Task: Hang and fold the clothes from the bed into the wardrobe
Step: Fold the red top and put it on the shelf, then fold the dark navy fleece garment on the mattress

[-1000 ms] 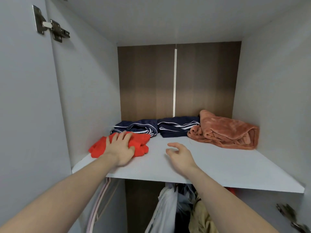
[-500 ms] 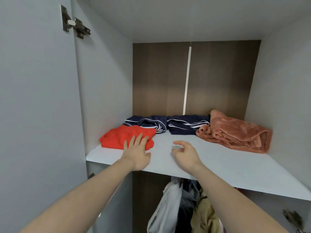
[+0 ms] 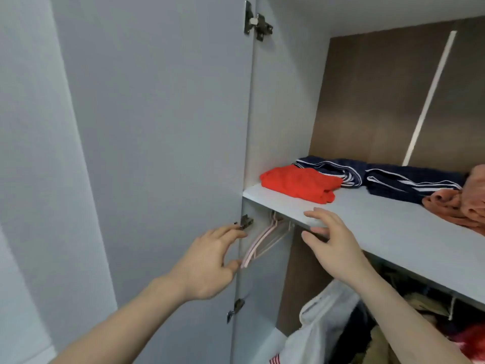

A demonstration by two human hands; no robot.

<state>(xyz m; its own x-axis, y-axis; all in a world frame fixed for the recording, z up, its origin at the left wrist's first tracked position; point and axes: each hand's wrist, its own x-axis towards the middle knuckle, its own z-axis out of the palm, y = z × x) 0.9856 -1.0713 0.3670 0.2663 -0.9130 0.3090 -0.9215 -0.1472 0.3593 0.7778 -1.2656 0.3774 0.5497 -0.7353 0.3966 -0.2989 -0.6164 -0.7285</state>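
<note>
A folded red garment (image 3: 299, 184) lies at the left end of the white wardrobe shelf (image 3: 380, 219). Behind it sit two folded navy striped garments (image 3: 409, 179), and a peach fleece (image 3: 462, 206) lies at the right. My left hand (image 3: 207, 264) hangs below the shelf by the door's edge, fingers relaxed, holding nothing. My right hand (image 3: 333, 243) hovers at the shelf's front edge, fingers spread and empty. Pink hangers (image 3: 265, 240) hang under the shelf between the two hands.
The open wardrobe door (image 3: 157, 153) fills the left side, with metal hinges (image 3: 256, 22) on its edge. Hung clothes, among them a white garment (image 3: 315, 327), crowd the space under the shelf.
My left hand has left the red garment and dropped below the shelf toward the door edge. My right hand pulled back to the shelf's front edge. The view swung left.
</note>
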